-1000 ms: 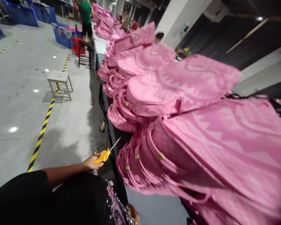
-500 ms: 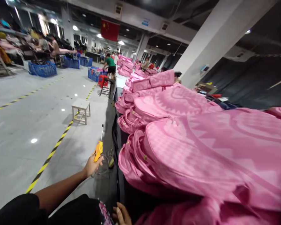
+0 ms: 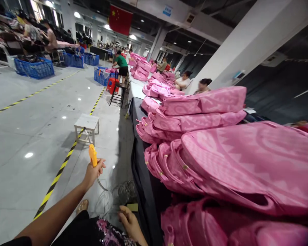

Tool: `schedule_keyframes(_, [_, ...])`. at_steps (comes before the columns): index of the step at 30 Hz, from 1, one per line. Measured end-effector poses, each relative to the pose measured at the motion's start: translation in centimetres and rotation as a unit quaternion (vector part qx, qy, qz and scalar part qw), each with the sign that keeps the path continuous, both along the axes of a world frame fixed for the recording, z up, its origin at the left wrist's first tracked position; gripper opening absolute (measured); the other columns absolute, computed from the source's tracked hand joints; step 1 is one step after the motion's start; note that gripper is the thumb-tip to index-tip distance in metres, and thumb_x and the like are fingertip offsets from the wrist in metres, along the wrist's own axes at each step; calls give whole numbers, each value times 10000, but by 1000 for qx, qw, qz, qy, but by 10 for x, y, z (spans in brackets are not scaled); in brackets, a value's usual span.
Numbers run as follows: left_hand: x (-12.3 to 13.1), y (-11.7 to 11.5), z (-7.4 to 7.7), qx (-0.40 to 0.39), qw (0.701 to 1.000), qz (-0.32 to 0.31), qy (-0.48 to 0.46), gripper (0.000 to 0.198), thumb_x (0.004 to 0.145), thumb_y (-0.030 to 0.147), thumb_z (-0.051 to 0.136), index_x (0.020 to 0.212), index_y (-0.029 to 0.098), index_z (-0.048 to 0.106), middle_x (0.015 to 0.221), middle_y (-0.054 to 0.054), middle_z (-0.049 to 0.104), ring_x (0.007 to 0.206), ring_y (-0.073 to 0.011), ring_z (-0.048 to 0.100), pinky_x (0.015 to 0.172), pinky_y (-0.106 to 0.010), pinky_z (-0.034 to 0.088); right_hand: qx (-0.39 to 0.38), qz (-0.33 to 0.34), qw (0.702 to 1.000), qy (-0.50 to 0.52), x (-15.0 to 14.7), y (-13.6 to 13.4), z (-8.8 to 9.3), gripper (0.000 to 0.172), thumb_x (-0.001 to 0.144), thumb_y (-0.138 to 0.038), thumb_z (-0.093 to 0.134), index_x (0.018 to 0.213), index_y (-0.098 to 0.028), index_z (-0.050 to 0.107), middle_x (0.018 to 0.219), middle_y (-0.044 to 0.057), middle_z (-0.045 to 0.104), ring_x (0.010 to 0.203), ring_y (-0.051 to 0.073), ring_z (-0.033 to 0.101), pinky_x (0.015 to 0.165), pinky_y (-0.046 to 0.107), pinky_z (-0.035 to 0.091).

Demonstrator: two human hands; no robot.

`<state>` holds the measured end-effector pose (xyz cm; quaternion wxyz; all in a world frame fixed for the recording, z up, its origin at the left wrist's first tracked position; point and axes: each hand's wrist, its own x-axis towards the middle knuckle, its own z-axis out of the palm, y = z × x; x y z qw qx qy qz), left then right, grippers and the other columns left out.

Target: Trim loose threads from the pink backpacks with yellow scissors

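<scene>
My left hand (image 3: 92,173) is closed around the handle of an orange air blow gun (image 3: 92,155). Its thin nozzle points up and away, over the floor. A clear hose (image 3: 102,185) trails below the hand to loose coils on the floor. My right hand (image 3: 129,220) hangs low by my dark clothing, beside the table's black cloth (image 3: 143,177), fingers loosely bent and apart, with nothing seen in it. To its right, pink backpacks (image 3: 220,150) lie stacked on the table, touched by neither hand.
A small pale stool (image 3: 86,123) stands ahead on the floor, on a yellow-black line. Farther off are a black stool (image 3: 117,95), a red stool (image 3: 112,85) and blue crates (image 3: 34,68). A person in green (image 3: 121,61) bends by a crate; others sit behind the bags.
The view has shifted, showing more of the bag stack and the floor coils. My left hand has moved left with the blow gun, its nozzle now leaning left. My right hand shows more fully.
</scene>
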<state>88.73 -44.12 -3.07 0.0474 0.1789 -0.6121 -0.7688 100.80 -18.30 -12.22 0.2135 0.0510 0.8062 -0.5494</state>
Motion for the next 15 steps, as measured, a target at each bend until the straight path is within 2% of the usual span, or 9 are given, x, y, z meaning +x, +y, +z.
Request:
schedule_keyframes(2, [-49,-38,15,1,1000,1,14,651,651,655,730,996,107,665,741,-35,667,460,-64,487,374,-176,307,-34,8,999,-9,-48,-24,17,506,735,-649,587,1069,-290,716,943,49,732,973,309,685,904,435,517])
schedule_keyframes(5, [-131,-82,30,-5,999,-5,42,710,647,627,770,1126,114,661,876,-78,712,560,-87,572,416,-165,369,-35,-64,997,-21,-105,-40,29,576,703,-612,639,1110,-210,709,1041,102,723,1057,304,662,969,405,484])
schedule_keyframes(8, [-226,-98,36,-3,997,-18,74,773,664,607,780,1270,154,621,1062,-112,717,787,-149,678,534,-178,490,-18,-114,993,-13,-161,-41,31,545,715,-555,662,1127,-202,711,1056,116,722,1078,298,656,989,392,468])
schedule_keyframes(11, [-329,-80,38,1,994,-46,100,806,699,601,761,1361,183,570,1219,-140,683,1027,-233,689,699,-252,574,-17,-187,982,15,-223,-27,17,489,739,-520,647,1119,-221,719,1026,103,732,1028,286,674,985,387,471])
schedule_keyframes(15, [-474,-20,41,-1,984,-132,116,798,718,568,764,1396,209,545,1345,-138,624,1231,-303,613,891,-361,590,-31,-346,937,44,-323,14,-30,476,644,-557,657,979,-233,751,980,117,741,1041,331,685,975,402,488])
